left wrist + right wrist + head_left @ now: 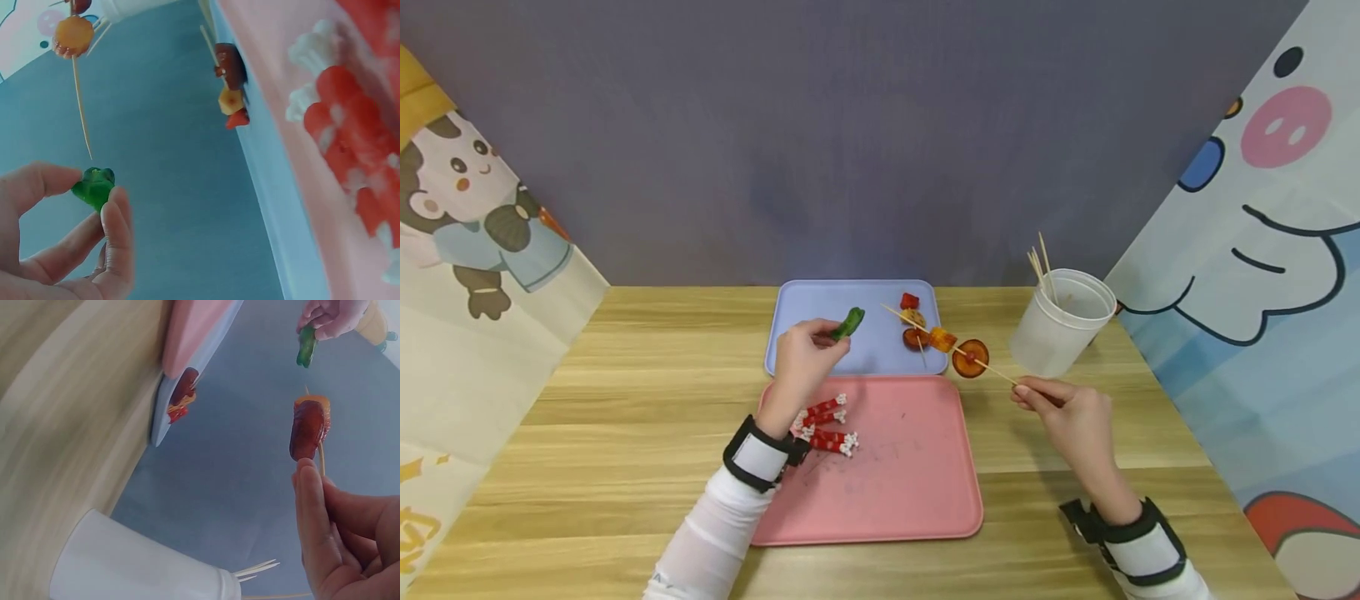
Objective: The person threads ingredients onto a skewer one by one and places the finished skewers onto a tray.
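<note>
My left hand (797, 362) pinches a green pepper-like piece (848, 323) between thumb and fingers, above the blue tray (820, 302). My right hand (1078, 421) grips the rear end of a wooden skewer (997, 372), right of the trays. On that skewer sit a round brown slice (970, 367) and a yellow corn-like piece (74, 36). In the left wrist view its bare tip points at the green piece, with a small gap between them. Another skewer, with a brown slice (914, 339), a yellow piece (913, 317) and a red piece (910, 300), lies on the blue tray.
Nearer to me, a pink tray (910, 492) carries several red pieces with white knobbed ends (831, 440), partly behind my left wrist. A white bucket (1051, 337) holding several bare sticks (1045, 271) stands at the back right. A grey wall (850, 150) rises behind the table.
</note>
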`<state>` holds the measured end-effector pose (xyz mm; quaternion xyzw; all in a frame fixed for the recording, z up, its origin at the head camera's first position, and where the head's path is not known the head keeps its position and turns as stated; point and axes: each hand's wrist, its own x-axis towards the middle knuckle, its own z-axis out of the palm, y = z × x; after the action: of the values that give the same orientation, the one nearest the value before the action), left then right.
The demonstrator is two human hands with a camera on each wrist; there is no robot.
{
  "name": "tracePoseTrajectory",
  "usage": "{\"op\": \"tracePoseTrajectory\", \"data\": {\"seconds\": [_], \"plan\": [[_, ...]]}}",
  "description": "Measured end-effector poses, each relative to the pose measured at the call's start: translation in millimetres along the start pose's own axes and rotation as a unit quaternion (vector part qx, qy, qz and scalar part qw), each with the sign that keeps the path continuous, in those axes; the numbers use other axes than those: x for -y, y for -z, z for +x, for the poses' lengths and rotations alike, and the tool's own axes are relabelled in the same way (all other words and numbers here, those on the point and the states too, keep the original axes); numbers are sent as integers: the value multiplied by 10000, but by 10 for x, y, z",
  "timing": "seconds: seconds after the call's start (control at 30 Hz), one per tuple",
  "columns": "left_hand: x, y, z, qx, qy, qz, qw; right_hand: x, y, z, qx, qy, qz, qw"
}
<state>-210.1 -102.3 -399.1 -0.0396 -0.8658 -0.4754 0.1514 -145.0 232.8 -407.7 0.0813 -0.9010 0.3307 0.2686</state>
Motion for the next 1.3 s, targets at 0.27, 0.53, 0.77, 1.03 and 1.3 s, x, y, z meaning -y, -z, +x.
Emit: {"op": "tracePoseTrajectory", "data": {"seconds": [0.27, 0.53, 0.77, 1.03, 1.3], "plan": [[-51, 54, 42, -407, -52, -516, 9978, 82, -31, 20, -21, 58, 299, 9995], [-112, 100, 90, -755, -35, -788, 9940, 185, -54, 23, -34, 120, 459, 9989], [-175, 102, 102, -897, -106, -876, 9920, 234, -56, 35, -133, 405, 524, 9977], [-223, 95, 130, -967, -172, -1030, 9898, 266, -52, 42, -185, 484, 481, 9975], [-223, 92, 140, -1046, -160, -1067, 9886, 263, -53, 38, -182, 496, 521, 9972]]}}
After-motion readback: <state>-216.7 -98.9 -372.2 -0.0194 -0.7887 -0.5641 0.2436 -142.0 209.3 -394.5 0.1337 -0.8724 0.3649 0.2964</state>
